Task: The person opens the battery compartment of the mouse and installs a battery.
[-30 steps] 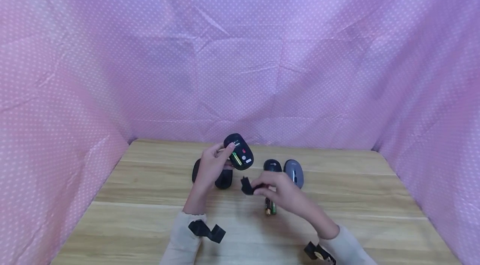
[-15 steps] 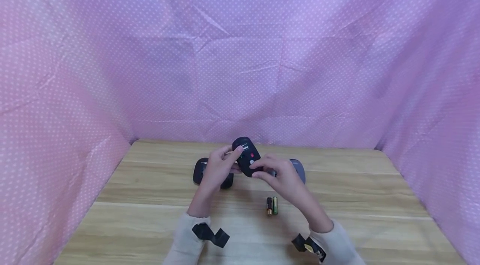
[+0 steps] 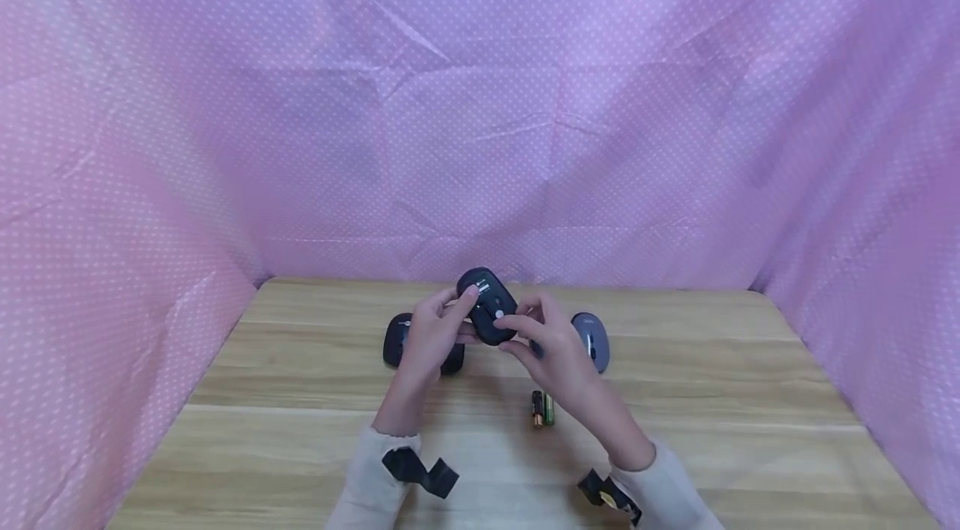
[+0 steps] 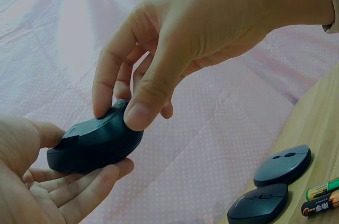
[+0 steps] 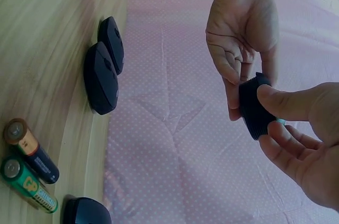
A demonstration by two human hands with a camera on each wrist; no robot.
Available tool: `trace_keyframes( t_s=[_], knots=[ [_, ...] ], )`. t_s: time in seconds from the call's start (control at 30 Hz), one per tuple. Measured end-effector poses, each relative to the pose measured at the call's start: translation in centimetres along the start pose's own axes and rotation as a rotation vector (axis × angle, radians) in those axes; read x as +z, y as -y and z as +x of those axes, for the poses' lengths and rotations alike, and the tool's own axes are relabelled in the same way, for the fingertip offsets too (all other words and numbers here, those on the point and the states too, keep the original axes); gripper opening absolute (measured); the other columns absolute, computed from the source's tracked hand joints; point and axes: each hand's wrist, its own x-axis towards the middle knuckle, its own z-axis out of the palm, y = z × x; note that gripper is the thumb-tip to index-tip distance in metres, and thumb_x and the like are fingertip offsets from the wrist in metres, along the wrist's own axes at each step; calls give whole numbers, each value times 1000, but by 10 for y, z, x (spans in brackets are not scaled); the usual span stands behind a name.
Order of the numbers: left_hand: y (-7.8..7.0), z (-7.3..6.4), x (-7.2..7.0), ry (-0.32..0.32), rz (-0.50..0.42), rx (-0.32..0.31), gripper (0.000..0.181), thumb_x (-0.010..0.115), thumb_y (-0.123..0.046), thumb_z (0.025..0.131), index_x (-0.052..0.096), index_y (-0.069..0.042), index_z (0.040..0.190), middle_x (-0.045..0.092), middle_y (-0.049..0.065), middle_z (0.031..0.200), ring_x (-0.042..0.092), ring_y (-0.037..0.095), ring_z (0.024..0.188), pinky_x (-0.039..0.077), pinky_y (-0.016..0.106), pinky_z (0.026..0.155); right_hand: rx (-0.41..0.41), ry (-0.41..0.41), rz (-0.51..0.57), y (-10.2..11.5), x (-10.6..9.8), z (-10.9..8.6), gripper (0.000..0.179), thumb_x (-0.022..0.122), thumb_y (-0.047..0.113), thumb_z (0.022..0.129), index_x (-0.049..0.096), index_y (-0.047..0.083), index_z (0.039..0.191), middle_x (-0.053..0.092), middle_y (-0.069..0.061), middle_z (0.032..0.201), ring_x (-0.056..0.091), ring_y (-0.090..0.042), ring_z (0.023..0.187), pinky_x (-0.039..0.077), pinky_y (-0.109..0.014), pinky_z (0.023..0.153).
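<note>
Above the table, my left hand [image 3: 433, 332] holds a black computer mouse [image 3: 482, 291] tilted, its underside turned up toward the head view. Its thumb lies on one side, with fingers underneath. My right hand [image 3: 558, 347] pinches the lower end of the same mouse. In the left wrist view, the right thumb presses the mouse's side [image 4: 98, 144] and a fingertip touches its underside. A dark battery cover appears to lie on the underside; the fingers partly hide it, so I cannot tell whether it sits flush.
Two black mice [image 3: 396, 338] lie behind the left hand. A grey mouse [image 3: 591, 340] lies at right, beside a black mouse [image 4: 258, 204] mostly hidden by the right hand in the head view. A black-and-gold battery [image 5: 32, 150] and a green battery [image 5: 29, 184] lie on the wooden table [image 3: 712, 380].
My right hand has carried the black cover up to the held mouse. The green battery seen inside the mouse is now out of sight. Lately both hands have shifted only slightly.
</note>
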Motion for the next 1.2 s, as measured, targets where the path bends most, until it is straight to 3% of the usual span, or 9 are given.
trace_keyframes(
  t_s=[0.3,0.43,0.67,0.87,1.07,1.2],
  knots=[
    [-2,0,1,-17,-32,3,39,61,-27,103,65,4,126,76,25,101,75,14,67,66,42,73,11,-16,-86,1,0,0,33,87,6,79,76,12,109,59,-14,109,64,-17,80,54,-24,59],
    [-4,0,0,-5,-49,11,41,61,-27,103,63,6,127,77,24,100,75,14,68,65,47,75,-25,-27,-144,-1,-1,0,37,87,7,78,76,15,112,61,-14,112,66,-19,82,55,-27,58],
    [-6,0,-4,7,-72,10,41,63,-25,103,62,7,128,77,22,101,75,14,68,65,32,67,-82,-16,-184,-4,-4,2,39,84,5,79,75,15,116,65,-15,120,71,-25,89,60,-33,62],
    [-6,1,-3,-7,-84,12,38,62,-23,103,64,7,126,77,24,99,74,12,65,66,33,67,-107,-11,-223,-3,-6,3,37,83,8,81,75,13,117,68,-15,120,71,-26,92,62,-35,69],
    [-6,0,-3,4,-72,16,35,64,-21,102,65,5,125,77,23,98,74,14,66,65,33,65,-127,-27,-259,-3,-6,3,26,77,16,90,76,14,116,69,-14,116,69,-27,93,59,-35,67],
    [-7,-1,-4,12,-56,16,34,67,-20,100,65,2,125,77,23,98,75,14,67,65,32,65,-83,-34,-205,-4,-4,3,29,80,13,87,75,13,116,69,-14,115,70,-26,88,60,-35,66]
  ],
)
